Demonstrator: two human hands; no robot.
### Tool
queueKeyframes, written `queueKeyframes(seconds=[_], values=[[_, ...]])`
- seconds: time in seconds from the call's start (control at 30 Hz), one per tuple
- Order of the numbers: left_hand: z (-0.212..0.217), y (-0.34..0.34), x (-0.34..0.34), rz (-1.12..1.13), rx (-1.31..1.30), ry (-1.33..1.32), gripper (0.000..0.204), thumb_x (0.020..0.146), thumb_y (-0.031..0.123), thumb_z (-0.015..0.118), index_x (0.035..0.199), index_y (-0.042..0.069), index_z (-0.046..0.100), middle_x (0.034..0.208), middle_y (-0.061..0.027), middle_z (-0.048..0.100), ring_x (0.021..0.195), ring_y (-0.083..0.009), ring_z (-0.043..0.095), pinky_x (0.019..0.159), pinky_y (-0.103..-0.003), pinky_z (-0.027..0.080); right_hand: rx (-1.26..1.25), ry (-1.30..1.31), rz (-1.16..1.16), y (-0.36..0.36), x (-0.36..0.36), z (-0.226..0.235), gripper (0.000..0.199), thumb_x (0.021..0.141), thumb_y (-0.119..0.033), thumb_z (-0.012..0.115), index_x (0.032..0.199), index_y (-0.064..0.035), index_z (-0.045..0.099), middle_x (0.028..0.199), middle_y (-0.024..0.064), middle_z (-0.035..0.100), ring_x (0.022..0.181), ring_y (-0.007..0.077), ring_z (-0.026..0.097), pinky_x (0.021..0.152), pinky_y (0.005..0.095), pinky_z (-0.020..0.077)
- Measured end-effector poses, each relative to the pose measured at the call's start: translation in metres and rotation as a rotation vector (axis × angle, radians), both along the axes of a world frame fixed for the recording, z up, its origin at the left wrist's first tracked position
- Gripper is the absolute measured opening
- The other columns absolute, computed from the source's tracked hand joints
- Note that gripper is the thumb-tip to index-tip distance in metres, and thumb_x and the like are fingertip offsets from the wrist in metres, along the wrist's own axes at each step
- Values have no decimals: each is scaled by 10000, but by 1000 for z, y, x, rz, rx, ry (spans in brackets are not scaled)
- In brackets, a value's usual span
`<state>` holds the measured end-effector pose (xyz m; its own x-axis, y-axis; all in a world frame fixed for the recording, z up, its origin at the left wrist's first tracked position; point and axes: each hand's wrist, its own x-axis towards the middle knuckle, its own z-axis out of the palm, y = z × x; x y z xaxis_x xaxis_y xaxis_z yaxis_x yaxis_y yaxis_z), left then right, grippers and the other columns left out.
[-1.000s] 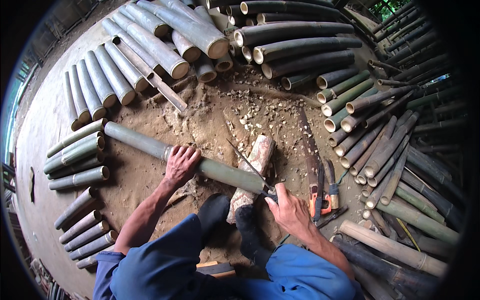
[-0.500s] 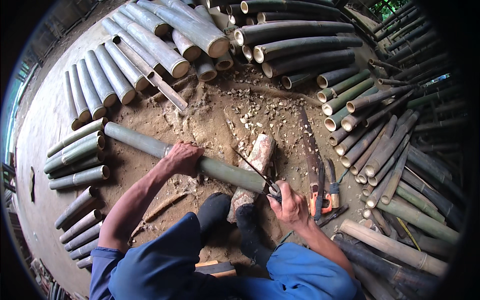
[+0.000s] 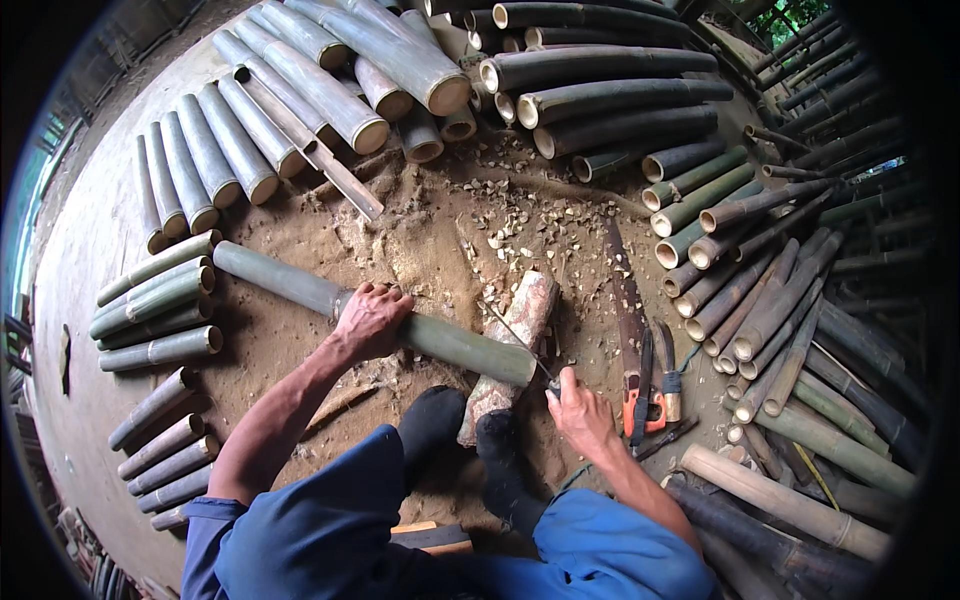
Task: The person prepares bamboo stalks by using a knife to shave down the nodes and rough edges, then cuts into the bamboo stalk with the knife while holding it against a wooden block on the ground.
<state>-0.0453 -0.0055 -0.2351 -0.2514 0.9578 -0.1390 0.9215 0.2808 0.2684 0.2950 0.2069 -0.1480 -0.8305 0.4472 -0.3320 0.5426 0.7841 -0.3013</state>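
A long green bamboo length [image 3: 465,347] slants across in front of me, its near right end resting over a pale, chipped log [image 3: 532,303]. My left hand [image 3: 372,318] is wrapped around the middle of the bamboo from above. In my right hand [image 3: 584,412], closed on its handle, is a knife [image 3: 518,335]; its thin dark blade points up and left beside the bamboo's right end. Whether the blade touches the bamboo I cannot tell. My feet in dark socks [image 3: 510,470] stand against the lower part of the log.
An orange-handled saw [image 3: 630,380] and a wooden-handled blade tool [image 3: 670,385] lie to the right. Cut bamboo lengths are ranged at left [image 3: 160,350], far side [image 3: 330,95] and right [image 3: 790,310]. A split bamboo piece [image 3: 345,185] lies far left of centre. Wood chips [image 3: 515,225] litter the ground.
My right hand and the knife have shifted slightly, and the blade now lies lower and closer along the bamboo's end. My left hand keeps its hold on the bamboo.
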Motion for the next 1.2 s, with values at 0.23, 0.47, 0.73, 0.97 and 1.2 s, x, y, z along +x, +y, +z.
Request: queueKeyframes(seconds=[0.23,0.47,0.73,0.97,1.2], values=[[-1,-12,2,25,39,9,462,690,285,856,1071,119,654,1035,-92,686,1057,-297,682,959,-457,477,-108,336,105,-11,-30,64,316,1029,-249,694,1108,-23,487,860,256,698,711,498,707,617,581,580],[-1,-6,0,28,61,-2,420,707,270,835,1044,116,638,1038,-95,675,1058,-299,672,963,-471,473,-44,-63,47,19,-6,13,340,1031,-238,689,1150,1,478,853,274,708,813,504,731,658,595,576],[-6,-13,11,39,226,95,439,693,244,823,1059,112,618,1015,-98,647,1042,-307,651,958,-471,470,-129,227,56,10,3,22,317,1032,-265,700,1109,-31,500,929,290,721,814,500,728,653,569,577],[-9,-19,13,59,303,144,436,706,224,808,1079,105,618,985,-106,636,1005,-317,646,946,-475,474,-134,212,57,5,-13,54,310,1033,-244,691,1121,-15,502,923,281,709,801,505,721,657,584,571],[-6,-13,13,47,304,131,463,698,224,823,1097,103,622,986,-106,635,1008,-320,648,951,-478,475,-32,-22,75,19,1,6,340,1029,-267,688,1150,-24,483,854,268,709,746,480,734,633,579,590]])
